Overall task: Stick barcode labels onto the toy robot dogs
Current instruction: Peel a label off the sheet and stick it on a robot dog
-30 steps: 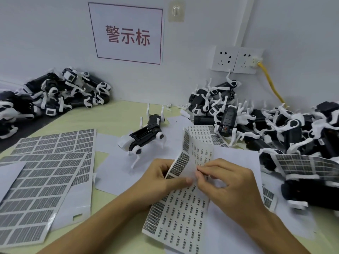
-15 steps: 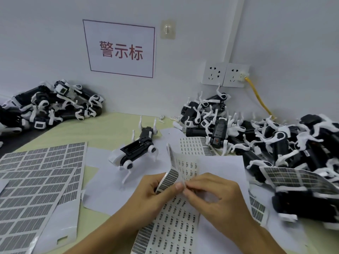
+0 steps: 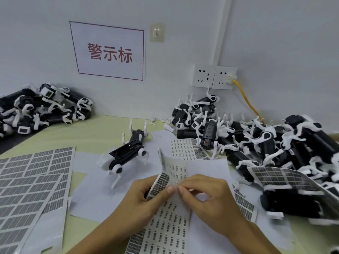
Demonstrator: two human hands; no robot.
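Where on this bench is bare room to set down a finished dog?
Bare tabletop lies between the left pile of dogs and the lone toy dog, behind the grey label sheets. A narrow strip also shows beside those sheets. The right side is crowded: the big dog pile reaches the loose sheets. Both hands hold the label sheet in the near middle.

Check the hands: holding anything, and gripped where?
Both hold the curled label sheet. The left hand pinches its bent-up left edge; the right hand has its fingertips beside the left thumb, seemingly picking at a label.
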